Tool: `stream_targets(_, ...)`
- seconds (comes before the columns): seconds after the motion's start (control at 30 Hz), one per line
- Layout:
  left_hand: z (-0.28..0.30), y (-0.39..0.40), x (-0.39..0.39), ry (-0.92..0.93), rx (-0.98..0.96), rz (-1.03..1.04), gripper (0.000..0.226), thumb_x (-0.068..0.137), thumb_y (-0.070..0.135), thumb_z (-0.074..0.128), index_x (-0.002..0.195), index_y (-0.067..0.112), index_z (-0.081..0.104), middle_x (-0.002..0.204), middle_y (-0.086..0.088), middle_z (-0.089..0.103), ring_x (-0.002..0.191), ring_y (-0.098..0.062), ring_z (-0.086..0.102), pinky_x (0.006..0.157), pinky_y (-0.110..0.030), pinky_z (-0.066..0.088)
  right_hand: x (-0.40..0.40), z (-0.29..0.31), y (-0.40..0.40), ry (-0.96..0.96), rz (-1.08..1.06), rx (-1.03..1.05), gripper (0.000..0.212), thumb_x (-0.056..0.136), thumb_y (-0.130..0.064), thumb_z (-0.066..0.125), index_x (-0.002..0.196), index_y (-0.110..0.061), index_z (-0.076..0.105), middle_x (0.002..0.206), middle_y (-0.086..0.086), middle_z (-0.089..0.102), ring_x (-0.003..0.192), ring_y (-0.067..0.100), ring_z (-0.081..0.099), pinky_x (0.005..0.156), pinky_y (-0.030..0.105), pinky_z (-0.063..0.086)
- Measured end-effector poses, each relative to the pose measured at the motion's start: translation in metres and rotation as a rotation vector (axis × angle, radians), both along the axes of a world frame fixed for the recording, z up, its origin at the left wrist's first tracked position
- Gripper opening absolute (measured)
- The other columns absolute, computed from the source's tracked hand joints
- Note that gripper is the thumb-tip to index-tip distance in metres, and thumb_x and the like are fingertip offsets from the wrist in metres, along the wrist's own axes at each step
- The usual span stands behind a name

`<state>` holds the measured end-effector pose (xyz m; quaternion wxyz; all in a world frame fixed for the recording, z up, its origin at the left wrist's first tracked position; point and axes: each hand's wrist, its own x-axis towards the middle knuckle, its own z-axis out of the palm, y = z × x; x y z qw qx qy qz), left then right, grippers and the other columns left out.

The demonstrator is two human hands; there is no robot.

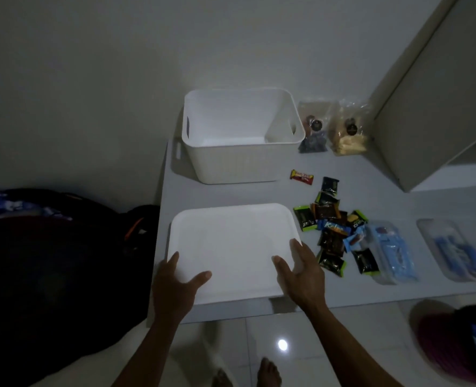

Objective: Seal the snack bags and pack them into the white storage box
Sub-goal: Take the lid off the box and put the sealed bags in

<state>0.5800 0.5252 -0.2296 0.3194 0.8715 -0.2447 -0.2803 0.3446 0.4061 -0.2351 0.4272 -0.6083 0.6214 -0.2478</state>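
The white storage box [232, 163] stands open and empty at the back of the grey table. Its flat white lid [231, 244] lies in front of it, near the table's front edge. My left hand [175, 286] rests on the lid's front left corner, thumb spread over the top. My right hand [301, 272] lies on the lid's right edge with relaxed fingers. Right of the lid is a heap of several small snack packets [333, 233]. A red candy bar [301, 176] lies apart. Two clear snack bags [313, 128] [348, 129] stand right of the box.
Two clear zip pouches with blue contents [393, 252] [452, 250] lie at the right of the table. A beige cabinet [438, 93] rises at the back right. A dark bag [63, 275] sits left of the table. My bare feet [267, 372] show on the tiled floor.
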Motion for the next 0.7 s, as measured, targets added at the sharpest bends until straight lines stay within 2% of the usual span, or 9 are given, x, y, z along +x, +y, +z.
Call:
stream_targets(0.1,-0.032,-0.009,0.004,-0.06,0.078,-0.028,0.101,0.063,0.061,0.079,0.147,0.024,0.038,0.153,-0.008,0.038,0.14,-0.029,0.033,0.115,-0.046,0.029,0.002,-0.03,-0.008,0.055,-0.001,-0.002,0.074,0.083,-0.046,0.073,0.146,-0.019,0.045,0.154,0.003,0.04,0.141,0.018,0.037,0.116,0.036,0.029)
stream_targets(0.2,-0.051,-0.014,0.004,-0.208,0.119,-0.054,0.101,0.064,0.066,0.075,0.148,0.024,0.037,0.152,-0.008,0.038,0.139,-0.032,0.03,0.113,-0.048,0.028,0.003,-0.051,-0.011,0.174,0.013,-0.06,0.073,0.084,-0.05,0.069,0.145,-0.017,0.046,0.152,0.008,0.042,0.141,0.023,0.037,0.116,0.047,0.029)
stream_targets(0.3,-0.056,-0.015,-0.001,-0.268,0.132,-0.068,0.1,0.067,0.066,0.073,0.15,0.024,0.034,0.153,-0.009,0.035,0.14,-0.032,0.027,0.113,-0.049,0.027,0.001,-0.064,-0.01,0.264,0.049,-0.107,0.072,0.087,-0.053,0.065,0.146,-0.016,0.045,0.152,0.011,0.041,0.144,0.025,0.031,0.115,0.05,0.025)
stream_targets(0.43,-0.062,-0.01,-0.006,-0.324,0.162,-0.101,0.097,0.072,0.065,0.069,0.151,0.022,0.032,0.157,-0.01,0.029,0.143,-0.032,0.022,0.115,-0.048,0.022,0.002,-0.068,-0.008,0.329,0.081,-0.143,0.078,0.083,-0.062,0.05,0.145,-0.015,0.044,0.151,0.012,0.042,0.144,0.026,0.031,0.111,0.052,0.028)
stream_targets(0.53,-0.061,-0.012,-0.01,-0.34,0.173,-0.11,0.095,0.075,0.066,0.065,0.151,0.022,0.03,0.158,-0.01,0.024,0.145,-0.031,0.018,0.116,-0.048,0.02,0.001,-0.066,-0.009,0.422,0.141,-0.143,0.078,0.085,-0.066,0.04,0.146,-0.018,0.04,0.156,0.01,0.034,0.148,0.024,0.021,0.112,0.053,0.025)
stream_targets(0.7,-0.047,-0.009,-0.012,-0.301,0.22,-0.159,0.092,0.077,0.067,0.062,0.151,0.027,0.027,0.16,-0.01,0.018,0.146,-0.032,0.013,0.116,-0.05,0.02,-0.003,-0.054,-0.007,0.443,0.21,-0.094,0.077,0.087,-0.067,0.039,0.151,-0.025,0.032,0.162,0.009,0.021,0.15,0.024,0.012,0.115,0.052,0.019)
